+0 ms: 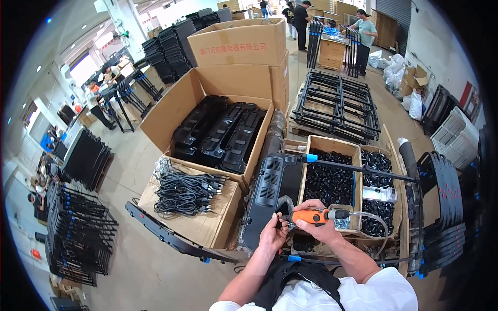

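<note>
My right hand (322, 229) is wrapped round an orange air screwdriver (310, 215), whose clear hose (381, 220) curves off to the right. The tool lies nearly level with its tip pointing left. Close to that tip, the fingers of my left hand (273, 234) are pinched together on something too small to make out. Both hands are over the near end of a black plastic housing with vent slots (268, 181). A black frame (363, 169) with blue tape stretches from the housing to the right, and its near bar passes by my waist.
Divided wooden bins hold small black parts (329, 181). Left stand a carton of black plastic covers (220, 132) and black cables (187, 191) on a box. A curved black bar (174, 236) juts out at near left. Stacked frames (337, 103) lie behind; people (363, 33) work farther off.
</note>
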The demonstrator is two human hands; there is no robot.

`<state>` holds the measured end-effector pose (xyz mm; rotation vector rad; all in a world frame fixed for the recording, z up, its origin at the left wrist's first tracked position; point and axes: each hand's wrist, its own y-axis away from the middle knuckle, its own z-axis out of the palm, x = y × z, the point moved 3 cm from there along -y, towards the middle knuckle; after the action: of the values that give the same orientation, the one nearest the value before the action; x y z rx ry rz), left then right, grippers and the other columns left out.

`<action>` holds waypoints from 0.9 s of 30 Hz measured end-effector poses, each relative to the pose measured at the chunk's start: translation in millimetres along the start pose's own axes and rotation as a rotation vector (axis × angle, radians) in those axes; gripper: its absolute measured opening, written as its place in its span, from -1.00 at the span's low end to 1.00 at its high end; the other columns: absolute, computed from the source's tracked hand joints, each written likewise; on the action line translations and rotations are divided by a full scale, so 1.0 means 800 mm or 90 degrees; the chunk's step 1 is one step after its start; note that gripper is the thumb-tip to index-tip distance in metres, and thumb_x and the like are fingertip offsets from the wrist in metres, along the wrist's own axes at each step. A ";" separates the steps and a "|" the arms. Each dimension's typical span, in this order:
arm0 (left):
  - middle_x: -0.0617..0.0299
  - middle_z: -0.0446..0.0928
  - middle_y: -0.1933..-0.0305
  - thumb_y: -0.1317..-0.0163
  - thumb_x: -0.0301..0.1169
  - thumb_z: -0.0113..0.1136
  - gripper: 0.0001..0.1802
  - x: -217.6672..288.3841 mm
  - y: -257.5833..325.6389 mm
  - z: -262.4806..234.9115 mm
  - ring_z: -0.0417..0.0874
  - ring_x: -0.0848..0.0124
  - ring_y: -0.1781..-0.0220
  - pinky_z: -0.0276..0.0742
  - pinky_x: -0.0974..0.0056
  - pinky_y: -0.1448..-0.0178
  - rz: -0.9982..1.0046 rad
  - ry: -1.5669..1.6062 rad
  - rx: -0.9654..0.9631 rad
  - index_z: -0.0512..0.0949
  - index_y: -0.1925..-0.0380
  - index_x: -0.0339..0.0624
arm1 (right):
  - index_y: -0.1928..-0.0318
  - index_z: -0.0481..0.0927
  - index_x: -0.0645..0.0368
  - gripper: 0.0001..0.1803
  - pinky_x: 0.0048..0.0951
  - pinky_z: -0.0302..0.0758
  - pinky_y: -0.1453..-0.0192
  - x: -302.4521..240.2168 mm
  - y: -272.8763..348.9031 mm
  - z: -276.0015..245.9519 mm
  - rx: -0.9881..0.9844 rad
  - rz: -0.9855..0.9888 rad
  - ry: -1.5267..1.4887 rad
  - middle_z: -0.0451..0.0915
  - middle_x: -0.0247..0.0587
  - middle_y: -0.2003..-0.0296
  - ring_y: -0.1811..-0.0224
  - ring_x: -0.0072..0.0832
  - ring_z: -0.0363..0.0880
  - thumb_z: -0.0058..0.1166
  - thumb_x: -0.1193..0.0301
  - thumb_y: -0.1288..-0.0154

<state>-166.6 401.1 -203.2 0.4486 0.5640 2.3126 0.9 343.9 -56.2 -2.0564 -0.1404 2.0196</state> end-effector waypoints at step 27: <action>0.07 0.69 -0.04 -0.73 -0.26 -0.05 -0.65 0.060 -0.010 0.014 0.77 0.26 0.03 0.78 0.20 -0.10 -0.016 -0.111 0.005 0.53 -0.21 -0.30 | -0.21 0.49 0.22 -0.49 -0.31 0.59 -0.34 0.069 -0.202 0.053 0.090 0.006 0.086 0.71 -0.14 -0.06 -0.15 -0.43 0.66 0.41 0.56 -0.31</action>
<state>-190.2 443.0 -189.9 0.6365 0.4904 2.2202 -21.7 518.1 -69.6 -2.0980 0.0372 1.8327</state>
